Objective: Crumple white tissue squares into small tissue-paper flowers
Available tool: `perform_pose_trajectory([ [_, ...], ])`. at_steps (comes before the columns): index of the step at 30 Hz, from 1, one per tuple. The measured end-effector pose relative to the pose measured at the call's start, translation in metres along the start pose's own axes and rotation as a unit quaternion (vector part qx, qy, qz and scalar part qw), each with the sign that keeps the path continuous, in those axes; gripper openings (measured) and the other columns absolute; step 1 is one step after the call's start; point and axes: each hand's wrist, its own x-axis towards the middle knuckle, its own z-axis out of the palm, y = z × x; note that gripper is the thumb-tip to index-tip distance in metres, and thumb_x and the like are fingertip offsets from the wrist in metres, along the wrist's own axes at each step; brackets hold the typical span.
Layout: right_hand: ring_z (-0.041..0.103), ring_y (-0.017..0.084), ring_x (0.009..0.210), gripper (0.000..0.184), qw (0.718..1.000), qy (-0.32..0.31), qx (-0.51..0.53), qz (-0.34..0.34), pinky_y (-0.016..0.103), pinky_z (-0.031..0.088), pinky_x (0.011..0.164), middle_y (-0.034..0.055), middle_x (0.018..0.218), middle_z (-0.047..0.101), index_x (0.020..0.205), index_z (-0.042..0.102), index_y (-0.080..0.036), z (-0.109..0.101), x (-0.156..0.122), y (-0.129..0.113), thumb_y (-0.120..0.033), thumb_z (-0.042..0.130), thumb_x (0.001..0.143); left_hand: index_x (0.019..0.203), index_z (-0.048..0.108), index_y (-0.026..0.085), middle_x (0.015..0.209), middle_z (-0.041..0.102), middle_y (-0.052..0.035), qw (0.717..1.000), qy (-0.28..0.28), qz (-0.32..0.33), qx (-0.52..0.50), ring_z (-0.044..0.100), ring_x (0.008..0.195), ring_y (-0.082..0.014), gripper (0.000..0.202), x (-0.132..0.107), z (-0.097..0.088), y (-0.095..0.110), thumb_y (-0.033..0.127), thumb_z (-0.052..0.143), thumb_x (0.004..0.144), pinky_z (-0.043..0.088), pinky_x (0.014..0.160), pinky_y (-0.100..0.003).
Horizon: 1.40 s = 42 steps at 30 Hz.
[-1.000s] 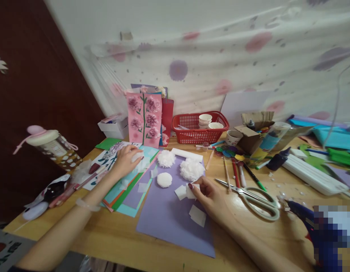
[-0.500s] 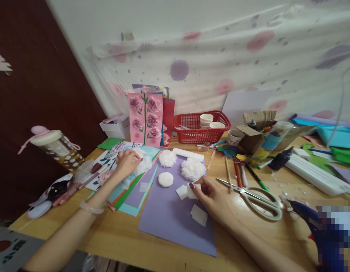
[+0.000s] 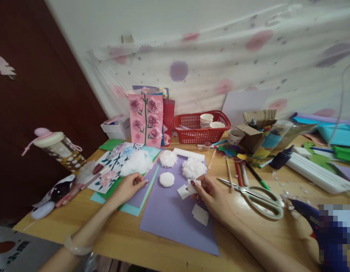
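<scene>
My right hand [image 3: 211, 192] pinches a small white tissue square [image 3: 192, 186] over the purple paper sheet [image 3: 169, 215]. My left hand [image 3: 129, 187] rests closed on the stacked coloured papers [image 3: 135, 200], its fingertips pinched on a tiny scrap I cannot make out. A loose white tissue wad [image 3: 137, 162] lies just beyond it. Three white tissue flowers sit on the purple sheet: a fluffy one [image 3: 167, 158], a larger fluffy one [image 3: 194, 167] and a flat round one [image 3: 166, 179]. Two more tissue squares [image 3: 200, 214] lie near my right hand.
Scissors [image 3: 258, 200] lie right of my hand, with pens [image 3: 243, 172] behind them. A red basket [image 3: 202, 128] with paper cups, a pink flower card [image 3: 146, 120], a glue gun [image 3: 305, 211] and a bottle [image 3: 57, 149] ring the wooden table [image 3: 115, 238].
My left hand has let go of the tissue wad on the coloured papers and drawn back toward me, fingers now pinched. My right hand has barely shifted.
</scene>
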Motion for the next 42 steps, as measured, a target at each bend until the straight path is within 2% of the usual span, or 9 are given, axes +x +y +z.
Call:
perform_pose_trajectory([
  [5, 0.058, 0.014, 0.047, 0.040, 0.999, 0.000, 0.041, 0.010, 0.023, 0.042, 0.042, -0.0017, 0.056, 0.060, 0.076, 0.050, -0.020, 0.001, 0.003, 0.001, -0.058, 0.062, 0.075, 0.084, 0.057, 0.019, 0.076, 0.056, -0.0014, 0.977, 0.207, -0.036, -0.027, 0.049, 0.062, -0.0159, 0.018, 0.035, -0.031, 0.001, 0.033, 0.060, 0.074, 0.041, 0.058, -0.029],
  [9, 0.068, 0.019, 0.056, 0.049, 0.990, -0.018, 0.130, 0.056, 0.025, 0.049, 0.045, 0.0017, 0.068, 0.066, 0.091, 0.052, -0.019, 0.002, 0.007, 0.004, -0.060, 0.067, 0.069, 0.101, 0.051, 0.019, 0.089, 0.053, -0.0031, 0.955, 0.289, 0.005, -0.065, 0.048, 0.071, -0.0158, 0.025, 0.037, -0.014, 0.037, 0.035, 0.054, 0.081, 0.044, 0.068, -0.031],
  [12, 0.071, 0.021, 0.065, 0.053, 0.982, -0.025, 0.176, 0.071, 0.027, 0.053, 0.051, 0.0012, 0.070, 0.067, 0.096, 0.051, -0.020, 0.003, 0.009, 0.005, -0.054, 0.075, 0.063, 0.096, 0.056, 0.020, 0.078, 0.057, 0.0008, 0.974, 0.184, 0.067, -0.115, 0.049, 0.062, -0.0119, 0.025, 0.029, 0.021, 0.073, 0.035, 0.061, 0.077, 0.045, 0.061, -0.025],
  [15, 0.071, 0.021, 0.066, 0.053, 0.978, -0.030, 0.193, 0.076, 0.027, 0.053, 0.054, -0.0003, 0.066, 0.068, 0.095, 0.052, -0.020, 0.003, 0.010, 0.005, -0.049, 0.079, 0.060, 0.103, 0.058, 0.018, 0.088, 0.062, -0.0035, 0.970, -0.019, 0.094, -0.223, 0.055, 0.067, -0.0118, 0.033, 0.022, 0.053, 0.100, 0.033, 0.066, 0.075, 0.046, 0.061, -0.024],
  [18, 0.070, 0.020, 0.063, 0.050, 0.979, -0.023, 0.188, 0.079, 0.027, 0.052, 0.055, -0.0002, 0.063, 0.069, 0.092, 0.053, -0.020, 0.004, 0.009, 0.003, -0.047, 0.080, 0.060, 0.095, 0.063, 0.016, 0.088, 0.066, -0.0053, 0.959, -0.092, 0.080, -0.255, 0.059, 0.070, -0.0140, 0.025, 0.018, 0.072, 0.110, 0.029, 0.067, 0.074, 0.047, 0.064, -0.026],
  [23, 0.067, 0.015, 0.063, 0.039, 0.967, -0.058, 0.230, 0.098, 0.025, 0.051, 0.062, 0.0019, 0.071, 0.071, 0.089, 0.054, -0.018, 0.004, 0.006, 0.003, -0.037, 0.080, 0.066, 0.076, 0.064, 0.018, 0.073, 0.064, -0.0031, 0.956, -0.098, 0.078, -0.265, 0.059, 0.069, -0.0158, 0.011, 0.011, 0.076, 0.103, 0.028, 0.062, 0.079, 0.047, 0.065, -0.027],
  [32, 0.066, 0.023, 0.097, 0.038, 0.845, -0.146, 0.455, 0.243, 0.039, 0.050, 0.087, 0.0102, 0.098, 0.069, 0.107, 0.062, -0.017, 0.012, 0.000, 0.004, -0.049, 0.057, 0.085, 0.088, 0.067, 0.023, 0.087, 0.060, -0.0051, 0.972, 0.016, 0.190, -0.137, 0.055, 0.091, -0.0214, 0.011, -0.007, 0.076, 0.106, 0.018, 0.062, 0.079, 0.045, 0.082, -0.038],
  [37, 0.066, 0.020, 0.086, 0.044, 0.815, -0.165, 0.492, 0.256, 0.037, 0.050, 0.085, 0.0086, 0.094, 0.067, 0.099, 0.064, -0.018, 0.009, -0.001, -0.003, -0.055, 0.041, 0.091, 0.093, 0.067, 0.026, 0.092, 0.059, -0.0048, 0.958, 0.023, 0.266, -0.103, 0.054, 0.092, -0.0215, 0.014, -0.014, 0.074, 0.108, 0.025, 0.067, 0.079, 0.043, 0.084, -0.039],
  [42, 0.064, 0.017, 0.080, 0.049, 0.791, -0.181, 0.511, 0.283, 0.035, 0.050, 0.086, 0.0078, 0.091, 0.066, 0.099, 0.064, -0.016, 0.010, -0.003, -0.006, -0.058, 0.041, 0.090, 0.077, 0.066, 0.023, 0.096, 0.058, -0.0043, 0.958, 0.002, 0.266, -0.103, 0.053, 0.095, -0.0214, 0.006, -0.014, 0.079, 0.106, 0.018, 0.066, 0.080, 0.041, 0.085, -0.039],
])
